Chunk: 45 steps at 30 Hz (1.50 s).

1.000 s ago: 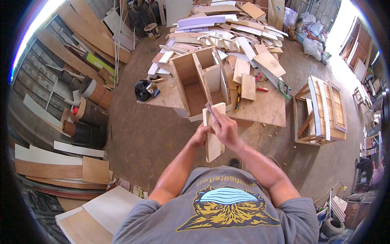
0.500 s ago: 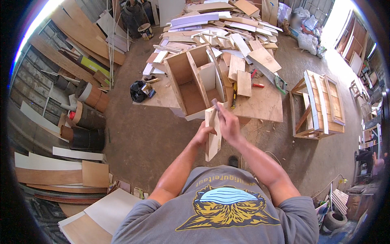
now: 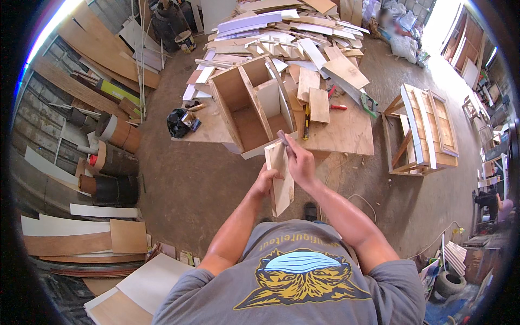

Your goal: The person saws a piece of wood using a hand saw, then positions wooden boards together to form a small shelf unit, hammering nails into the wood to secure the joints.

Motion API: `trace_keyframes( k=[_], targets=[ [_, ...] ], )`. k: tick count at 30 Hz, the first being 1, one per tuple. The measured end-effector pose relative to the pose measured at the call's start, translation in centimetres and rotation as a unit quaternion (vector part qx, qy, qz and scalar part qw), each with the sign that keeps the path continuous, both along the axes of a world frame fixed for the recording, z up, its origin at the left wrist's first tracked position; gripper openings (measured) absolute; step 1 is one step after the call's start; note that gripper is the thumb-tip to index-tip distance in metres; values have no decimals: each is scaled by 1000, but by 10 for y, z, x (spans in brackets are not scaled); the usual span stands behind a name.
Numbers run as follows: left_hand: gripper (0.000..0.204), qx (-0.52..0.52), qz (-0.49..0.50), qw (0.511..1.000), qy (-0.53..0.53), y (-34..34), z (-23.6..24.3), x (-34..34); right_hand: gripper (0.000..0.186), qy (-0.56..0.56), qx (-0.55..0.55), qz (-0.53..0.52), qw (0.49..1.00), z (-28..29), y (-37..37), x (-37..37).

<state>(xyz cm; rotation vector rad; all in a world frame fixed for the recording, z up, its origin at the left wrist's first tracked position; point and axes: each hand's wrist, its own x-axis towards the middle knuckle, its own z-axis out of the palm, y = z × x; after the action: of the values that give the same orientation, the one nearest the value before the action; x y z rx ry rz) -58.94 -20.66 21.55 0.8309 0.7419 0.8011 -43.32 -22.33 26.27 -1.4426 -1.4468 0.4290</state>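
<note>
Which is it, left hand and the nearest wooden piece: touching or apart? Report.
Touching: the head view shows the left hand gripping the wooden piece, thumb across it.

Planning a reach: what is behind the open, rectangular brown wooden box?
Behind the box, a heap of white, lilac and tan wooden offcuts shows. The box covers whatever lies directly against its far side.

Pale cream board (image 3: 282,197), greyish strip (image 3: 281,135), brown-and-white cabinet (image 3: 254,103), grey shirt (image 3: 245,265) with yellow-and-blue print (image 3: 303,264)
</note>
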Motion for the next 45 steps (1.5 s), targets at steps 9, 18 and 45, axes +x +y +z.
trace_keyframes(
  k=[9,18,45],
  targets=[
    [57,-30,6,999,34,-2,-6,14,44,-35,-68,-15,997,-6,1,19],
    [64,-51,16,997,53,0,-12,30,43,5,-21,14,1000,-12,1,38],
    [53,-13,71,991,108,-16,-13,85,35,-37,-60,82,994,-13,7,92]
  ],
)
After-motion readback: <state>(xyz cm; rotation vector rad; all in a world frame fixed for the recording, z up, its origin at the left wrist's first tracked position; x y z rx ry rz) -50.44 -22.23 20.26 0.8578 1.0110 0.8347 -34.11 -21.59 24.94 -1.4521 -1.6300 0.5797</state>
